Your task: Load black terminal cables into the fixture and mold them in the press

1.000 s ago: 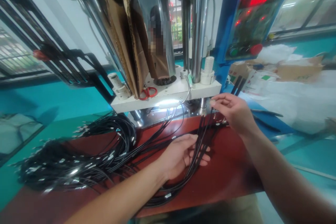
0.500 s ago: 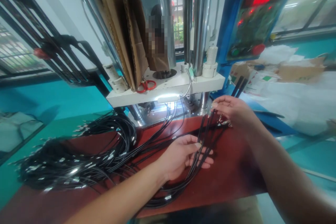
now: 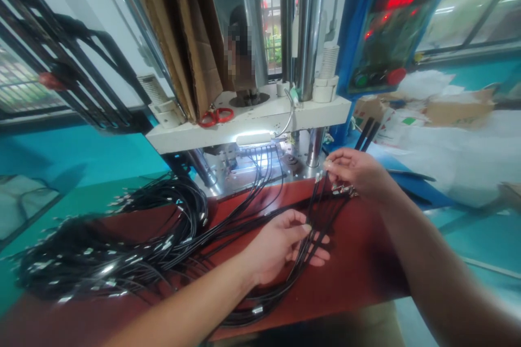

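Several thin black cables (image 3: 302, 254) run through my left hand (image 3: 280, 244), pinched between thumb and index finger while the other fingers spread beneath them. At their upper ends, my right hand (image 3: 350, 173) closes its fingertips on one cable's tip. Small metal ends (image 3: 345, 190) show just under that hand. Left of both hands lies a large coiled bundle of black cables (image 3: 122, 249) with shiny metal ends. More cables (image 3: 260, 173) lead into the lit gap of the press (image 3: 248, 130) behind my hands.
Red-handled scissors (image 3: 215, 116) and brown cardboard (image 3: 191, 43) rest on the press's white plate. At the right stands a blue control box (image 3: 378, 38) with a red display and buttons. White bags (image 3: 468, 146) lie beyond it. A red-brown board (image 3: 345, 271) forms the work surface.
The view has shifted a little, so the press sits further left and higher. My right hand's fingertips have moved slightly along the cable ends; my left hand keeps its hold.
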Demonstrator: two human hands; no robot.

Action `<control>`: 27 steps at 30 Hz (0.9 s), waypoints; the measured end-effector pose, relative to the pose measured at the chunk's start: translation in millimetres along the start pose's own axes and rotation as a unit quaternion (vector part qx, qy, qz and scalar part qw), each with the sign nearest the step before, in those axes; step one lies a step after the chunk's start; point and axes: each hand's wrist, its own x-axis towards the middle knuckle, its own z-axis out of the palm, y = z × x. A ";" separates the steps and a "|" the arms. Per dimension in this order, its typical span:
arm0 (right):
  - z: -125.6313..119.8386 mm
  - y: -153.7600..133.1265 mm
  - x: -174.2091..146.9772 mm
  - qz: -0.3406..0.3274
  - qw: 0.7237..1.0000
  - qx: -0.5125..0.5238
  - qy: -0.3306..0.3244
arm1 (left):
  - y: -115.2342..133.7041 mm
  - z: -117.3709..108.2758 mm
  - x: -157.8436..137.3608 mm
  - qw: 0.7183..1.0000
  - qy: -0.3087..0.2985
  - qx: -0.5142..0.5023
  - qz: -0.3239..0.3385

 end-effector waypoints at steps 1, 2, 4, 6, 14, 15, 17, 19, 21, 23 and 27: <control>-1.6 -0.4 0.3 0.014 1.000 0.004 -0.006 | 0.5 0.9 -0.6 1.000 -0.003 0.004 0.001; -3.3 -1.1 0.5 0.034 0.999 0.013 -0.013 | 0.8 2.0 -1.4 1.000 -0.006 0.011 0.003; -6.9 -2.4 0.8 0.087 0.994 0.052 -0.036 | 1.1 5.3 -3.6 0.999 -0.011 0.033 0.017; -9.9 -2.4 1.3 0.134 0.983 0.106 -0.067 | 0.7 9.6 -6.1 0.997 -0.010 0.064 0.039; -8.2 6.8 4.2 0.146 0.967 0.192 -0.083 | 0.7 18.2 -8.4 0.987 0.054 0.132 0.069; -7.4 7.0 4.3 0.146 0.967 0.193 -0.081 | 2.3 17.5 -8.3 0.990 0.060 0.111 0.069; -5.8 6.4 4.1 0.140 0.970 0.187 -0.073 | 6.3 15.7 -8.8 0.992 0.072 0.062 0.080; -4.5 5.2 3.3 0.133 0.972 0.181 -0.068 | 10.4 13.9 -9.7 0.992 0.077 0.038 0.092; -3.1 3.9 2.0 0.129 0.973 0.177 -0.073 | 12.9 12.4 -9.4 0.993 0.071 0.033 0.092; -1.5 2.9 0.4 0.129 0.972 0.177 -0.088 | 13.2 10.9 -6.7 0.995 0.065 0.025 0.077; 3.2 3.1 -2.5 0.129 0.970 0.173 -0.109 | 8.9 6.1 4.1 0.997 0.059 -0.027 0.036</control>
